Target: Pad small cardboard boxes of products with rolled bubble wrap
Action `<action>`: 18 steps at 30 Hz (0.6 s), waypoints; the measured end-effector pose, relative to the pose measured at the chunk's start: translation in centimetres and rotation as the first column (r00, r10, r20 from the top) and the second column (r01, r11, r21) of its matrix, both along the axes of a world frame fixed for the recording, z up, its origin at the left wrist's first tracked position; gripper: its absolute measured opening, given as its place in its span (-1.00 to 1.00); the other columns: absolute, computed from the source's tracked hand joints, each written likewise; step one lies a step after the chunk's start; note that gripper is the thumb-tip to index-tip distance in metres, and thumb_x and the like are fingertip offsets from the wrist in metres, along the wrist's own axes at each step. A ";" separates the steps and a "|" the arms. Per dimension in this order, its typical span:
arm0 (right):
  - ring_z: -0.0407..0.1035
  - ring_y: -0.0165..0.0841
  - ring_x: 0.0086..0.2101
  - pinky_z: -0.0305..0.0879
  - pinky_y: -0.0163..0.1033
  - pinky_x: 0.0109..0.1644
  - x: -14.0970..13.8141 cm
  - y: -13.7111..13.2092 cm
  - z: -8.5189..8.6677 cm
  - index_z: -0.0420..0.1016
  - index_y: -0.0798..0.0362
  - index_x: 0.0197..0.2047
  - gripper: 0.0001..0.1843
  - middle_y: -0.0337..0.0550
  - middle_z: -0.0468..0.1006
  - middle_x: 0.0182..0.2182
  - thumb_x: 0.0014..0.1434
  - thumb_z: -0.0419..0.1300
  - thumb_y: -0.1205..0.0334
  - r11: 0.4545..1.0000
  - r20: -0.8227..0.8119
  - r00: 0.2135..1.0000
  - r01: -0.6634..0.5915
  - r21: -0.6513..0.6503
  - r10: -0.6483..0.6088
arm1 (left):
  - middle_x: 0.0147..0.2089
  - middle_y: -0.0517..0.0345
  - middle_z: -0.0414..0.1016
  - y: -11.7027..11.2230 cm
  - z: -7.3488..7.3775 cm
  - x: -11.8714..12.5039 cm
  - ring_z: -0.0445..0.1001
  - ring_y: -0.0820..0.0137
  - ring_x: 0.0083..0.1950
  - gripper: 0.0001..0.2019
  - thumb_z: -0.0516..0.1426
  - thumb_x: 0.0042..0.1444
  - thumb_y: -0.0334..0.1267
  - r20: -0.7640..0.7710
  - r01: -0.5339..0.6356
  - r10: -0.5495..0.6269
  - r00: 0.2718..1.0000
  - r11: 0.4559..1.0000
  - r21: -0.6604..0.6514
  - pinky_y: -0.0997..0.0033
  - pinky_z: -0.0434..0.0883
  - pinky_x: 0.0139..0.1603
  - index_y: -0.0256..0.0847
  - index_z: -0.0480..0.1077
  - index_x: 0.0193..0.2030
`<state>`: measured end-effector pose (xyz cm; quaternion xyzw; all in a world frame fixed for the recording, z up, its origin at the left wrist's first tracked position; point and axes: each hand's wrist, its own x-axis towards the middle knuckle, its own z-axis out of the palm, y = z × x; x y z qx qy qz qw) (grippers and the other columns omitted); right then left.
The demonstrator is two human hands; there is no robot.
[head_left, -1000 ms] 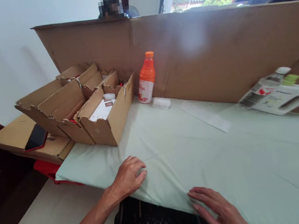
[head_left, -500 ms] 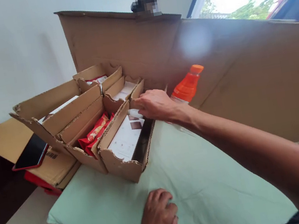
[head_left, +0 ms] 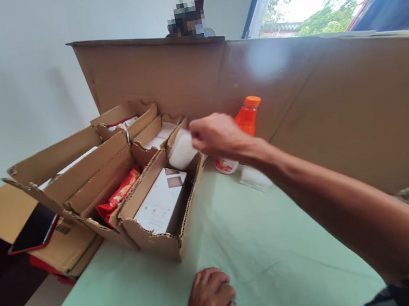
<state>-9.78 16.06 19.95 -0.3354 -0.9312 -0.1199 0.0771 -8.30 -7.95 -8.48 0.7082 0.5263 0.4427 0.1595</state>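
My right hand (head_left: 216, 132) is closed on a whitish, blurred packet (head_left: 182, 149), held over the far end of the nearest cardboard compartment (head_left: 153, 244). What the packet contains cannot be made out. In that same compartment lies a white printed box (head_left: 161, 200). Just behind my right wrist stands an orange bottle (head_left: 246, 119) with an orange cap, partly covered by the arm. My left hand (head_left: 211, 302) rests on the pale green cloth (head_left: 276, 246), its fingers loosely bent and nothing visible in them.
Other cardboard compartments hold red packets (head_left: 119, 194) and white boxes (head_left: 157, 136). A clear flat package (head_left: 254, 178) lies beside the bottle. On a carton (head_left: 82, 248) at the left sits a dark phone (head_left: 33, 228). A tall cardboard panel (head_left: 158, 71) stands behind everything.
My right hand has lifted slightly out of the nearest compartment, bringing the whitish packet up with it. The camera view has shifted a little. My left hand stays on the cloth.
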 end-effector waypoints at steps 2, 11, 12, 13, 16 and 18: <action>0.45 -0.28 -0.37 0.20 -0.25 -0.33 5.1 1.1 2.0 0.59 0.10 -0.27 -0.78 -0.08 0.62 -0.38 0.15 0.11 0.29 0.994 -0.122 0.988 0.101 0.030 -0.097 | -0.11 0.00 0.52 -0.1 0.4 -0.1 0.43 0.21 0.01 -0.79 0.06 0.04 -0.50 -0.019 -0.006 0.007 1.000 1.000 0.018 0.17 0.41 0.00 -0.19 0.42 -0.24; 0.45 -0.26 -0.47 0.20 -0.19 -0.39 18.8 8.3 0.6 0.64 -0.03 -0.32 -0.87 -0.11 0.62 -0.44 0.16 0.30 0.12 0.892 -0.071 0.889 0.452 -0.017 -0.452 | -0.22 0.08 0.51 1.0 -4.0 0.7 0.50 0.24 -0.09 -0.83 0.13 -0.03 -0.48 -0.141 -0.059 0.094 0.985 0.971 0.232 0.26 0.44 -0.11 -0.14 0.36 -0.31; 0.49 -0.22 -0.39 0.22 -0.20 -0.35 17.0 8.3 0.5 0.65 -0.04 -0.21 -0.86 -0.11 0.65 -0.36 0.19 0.29 0.15 0.924 -0.078 0.921 0.382 -0.015 -0.382 | -0.22 0.08 0.52 1.1 -4.7 0.7 0.51 0.24 -0.08 -0.82 0.14 -0.03 -0.48 -0.156 -0.061 0.099 0.983 0.971 0.232 0.26 0.45 -0.10 -0.13 0.36 -0.30; 0.52 -0.21 -0.31 0.24 -0.21 -0.31 14.6 8.2 0.4 0.65 -0.06 -0.13 -0.81 -0.12 0.67 -0.29 0.22 0.25 0.17 0.954 -0.076 0.952 0.298 -0.008 -0.298 | -0.21 0.09 0.53 1.1 -5.3 0.7 0.51 0.23 -0.06 -0.82 0.14 -0.02 -0.47 -0.168 -0.061 0.100 0.981 0.973 0.222 0.27 0.45 -0.08 -0.12 0.36 -0.29; 0.52 -0.15 -0.15 0.30 -0.16 -0.15 5.9 8.2 -0.1 0.66 0.01 -0.18 -0.75 -0.08 0.67 -0.22 0.26 0.19 0.09 0.997 0.056 0.996 0.066 0.034 -0.068 | -0.21 0.11 0.55 1.0 -6.6 0.5 0.53 0.25 -0.06 -0.82 0.15 0.02 -0.46 -0.196 -0.033 0.068 0.978 0.984 0.177 0.29 0.45 -0.09 -0.10 0.38 -0.26; 0.50 -0.02 -0.09 0.30 -0.03 -0.02 0.5 8.8 -1.3 0.66 0.13 -0.31 -0.67 0.06 0.66 -0.29 0.12 0.33 -0.01 0.999 0.185 0.983 -0.010 0.033 0.004 | -0.21 0.14 0.57 1.1 -6.8 0.3 0.53 0.28 -0.08 -0.83 0.14 0.07 -0.46 -0.224 0.001 0.036 0.974 0.987 0.161 0.32 0.46 -0.11 -0.08 0.40 -0.25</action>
